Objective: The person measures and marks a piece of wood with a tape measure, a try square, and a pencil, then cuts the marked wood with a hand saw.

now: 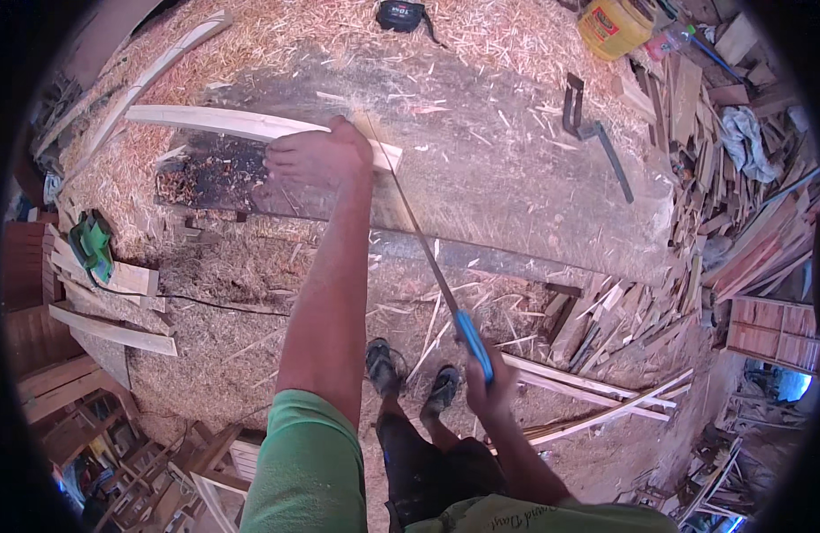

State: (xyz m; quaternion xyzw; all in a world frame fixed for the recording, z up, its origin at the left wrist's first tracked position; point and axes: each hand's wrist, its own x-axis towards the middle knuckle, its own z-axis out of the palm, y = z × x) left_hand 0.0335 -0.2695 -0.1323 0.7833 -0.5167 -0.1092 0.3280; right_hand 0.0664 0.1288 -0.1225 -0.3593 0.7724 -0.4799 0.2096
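Observation:
A pale, slightly curved strip of wood [216, 121] lies across the workbench [516, 195], its right end near the middle of the top. My left hand [316, 158] is closed over the strip a little short of that end, pressing it on the bench. In my right hand [490, 391] is a handsaw [432, 258], gripped by its blue handle. The narrow blade slants up and to the left, and its far part crosses the strip close to the right end, just right of my left hand. Whether the teeth have entered the wood is too fine to see.
Wood shavings cover the bench's far side and the floor. A tape measure [401, 15] and a yellow container [616, 28] stand at the back. Toward the right lies a metal square [612, 160]. Offcuts pile up beyond it; a green power tool [92, 242] with a cord sits left.

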